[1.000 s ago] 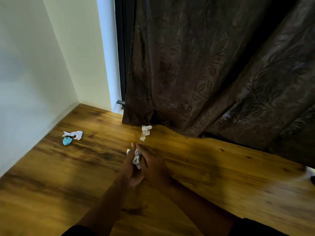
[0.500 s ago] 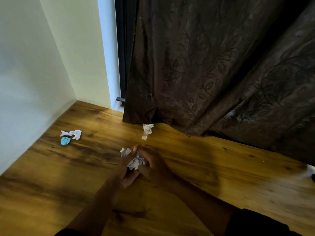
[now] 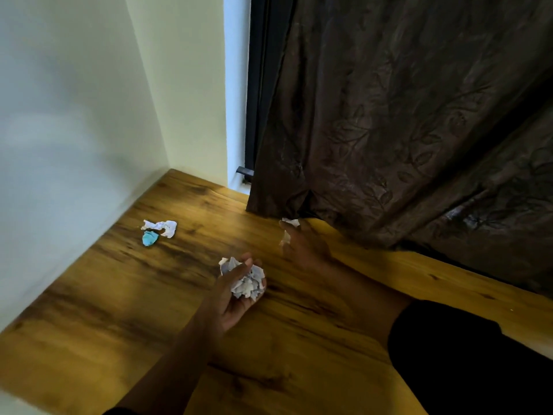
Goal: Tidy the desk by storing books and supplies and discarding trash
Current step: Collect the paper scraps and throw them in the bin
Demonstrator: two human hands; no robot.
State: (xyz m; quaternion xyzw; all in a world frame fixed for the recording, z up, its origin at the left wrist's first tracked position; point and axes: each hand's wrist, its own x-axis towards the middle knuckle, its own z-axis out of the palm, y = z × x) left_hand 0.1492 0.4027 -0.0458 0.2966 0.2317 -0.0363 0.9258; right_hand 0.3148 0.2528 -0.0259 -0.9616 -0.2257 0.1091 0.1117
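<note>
Wooden bench [image 3: 104,310] set in a corner, pale walls to the left and behind, dark leaf-patterned curtain [image 3: 404,115] hanging down to its far edge. Left hand [image 3: 236,292] palm-up above the bench, fingers curled round a crumpled paper wad [image 3: 248,283]; grip holding it. Right hand [image 3: 302,247] stretched forward to a small paper scrap [image 3: 288,232] lying at the curtain's hem; fingertips at the scrap, motion-blurred, so cannot tell whether that grip has closed on it. Far left on the bench, near the wall: a white crumpled paper [image 3: 161,227] with a small blue scrap [image 3: 149,238] touching its near side. Dark sleeve [image 3: 463,360] at lower right.
</note>
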